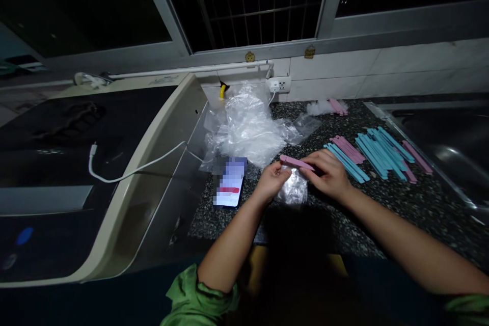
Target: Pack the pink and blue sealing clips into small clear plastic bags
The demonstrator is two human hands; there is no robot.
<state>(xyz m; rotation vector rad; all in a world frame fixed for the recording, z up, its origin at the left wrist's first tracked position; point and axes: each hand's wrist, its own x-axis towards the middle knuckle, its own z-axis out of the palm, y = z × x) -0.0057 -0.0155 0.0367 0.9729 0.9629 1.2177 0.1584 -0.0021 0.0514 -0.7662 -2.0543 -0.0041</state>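
From the head view, with our hands at the centre of the clock, we stand at a dark speckled counter (206, 221) in dim light. Our left hand (273, 181) pinches the left end of a pink strip (296, 162) (whether it is one piece or several stacked, we cannot tell), and our right hand (328, 175) pinches its right end between thumb and fingers. A small clear bag (294, 191) sits just under it, between the hands; we cannot tell which of them grips it.

At nine o'clock lies a lit phone (231, 183), and beyond it a cream-edged appliance (153, 142) with a white cable (137, 168) looping over it. At eleven, we see heaped clear plastic (248, 122); at twelve, a wall socket (282, 84) in pale tiles (328, 74) below a barred window (260, 5). Towards three, blue strips (372, 155) and pink strips (347, 148) lie in loose piles before a metal sink (451, 150).
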